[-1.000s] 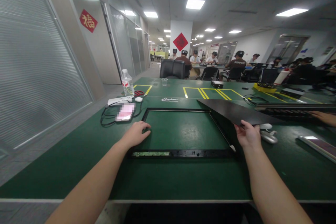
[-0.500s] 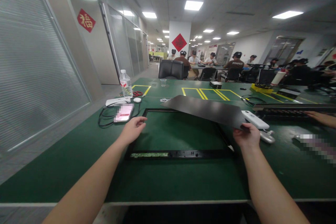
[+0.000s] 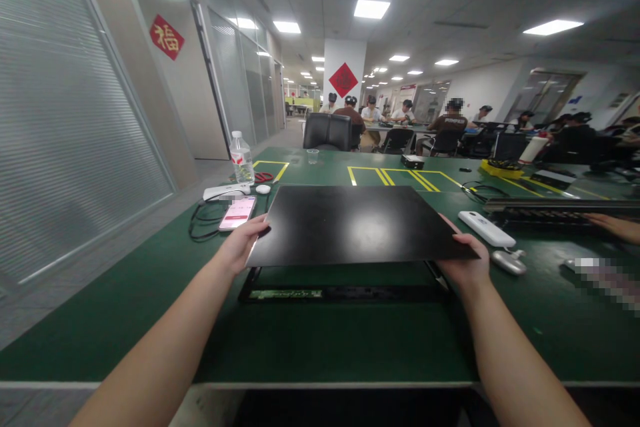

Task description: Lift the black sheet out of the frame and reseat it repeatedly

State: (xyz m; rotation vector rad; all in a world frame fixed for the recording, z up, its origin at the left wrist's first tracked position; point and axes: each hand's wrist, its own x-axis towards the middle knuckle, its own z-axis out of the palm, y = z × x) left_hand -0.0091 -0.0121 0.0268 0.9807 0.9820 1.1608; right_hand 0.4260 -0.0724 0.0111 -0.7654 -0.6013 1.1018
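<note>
A thin, glossy black rectangular panel (image 3: 345, 223) is held up level between my two hands. My left hand (image 3: 243, 243) pinches its left edge, thumb on top. On the opposite side, my right hand (image 3: 465, 263) grips the right edge, thumb over the surface and the fingers partly hidden underneath. Below the panel a black rectangular frame (image 3: 380, 294) lies on the green table, with a strip of green circuit board (image 3: 285, 294) along its near bar. Most of the frame is covered from sight by the panel.
Left of the panel are a phone (image 3: 237, 213), a cable, a white mouse (image 3: 263, 189), red scissors (image 3: 263, 177) and a water bottle (image 3: 242, 159). To the right lie a white power bank (image 3: 486, 229) and a silver device (image 3: 509, 262). Another person's hand (image 3: 613, 225) rests farther right.
The panel has swung from a tilted position at the right to level over the frame. My left hand has taken hold of its left edge; my right hand keeps its grip.
</note>
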